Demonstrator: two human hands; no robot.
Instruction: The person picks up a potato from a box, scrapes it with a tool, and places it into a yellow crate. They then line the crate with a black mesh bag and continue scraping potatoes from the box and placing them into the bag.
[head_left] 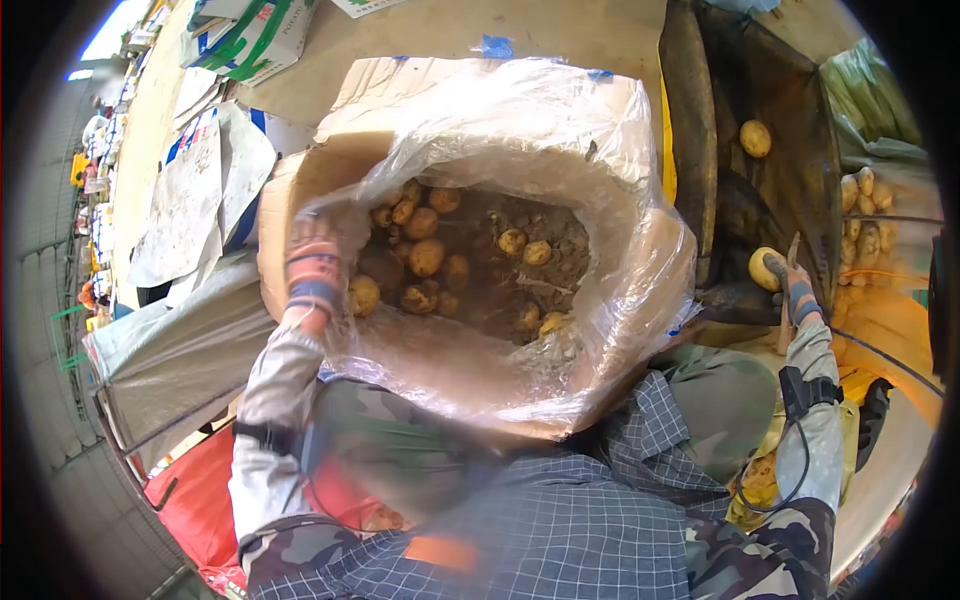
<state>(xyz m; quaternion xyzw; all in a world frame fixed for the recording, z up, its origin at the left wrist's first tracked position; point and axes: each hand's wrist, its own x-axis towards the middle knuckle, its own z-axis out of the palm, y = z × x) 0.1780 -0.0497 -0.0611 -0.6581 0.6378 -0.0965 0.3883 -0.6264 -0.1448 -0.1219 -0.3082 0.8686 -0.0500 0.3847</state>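
My right hand (797, 288), in a striped glove, has its fingers round a yellow potato (766, 268) at the edge of a dark, soiled container (790, 190). A thin brown stick-like piece (787, 328) runs alongside that hand. Fingers stretched out and slightly blurred, my left hand (314, 262) rests at the left side of a big cardboard box (278, 225). Clear plastic (630, 250) lines this box and folds over its rim. Inside lie several soil-dusted potatoes (425, 257) on the left and loose dirt (556, 220) on the right.
Another potato (755, 138) lies in the dark container. Beyond it, bagged potatoes (868, 215) stand at the far right. Flattened printed cartons (200, 190) lean on the left, with a green-and-white carton (262, 40) at the top. A red bag (195, 500) sits at lower left.
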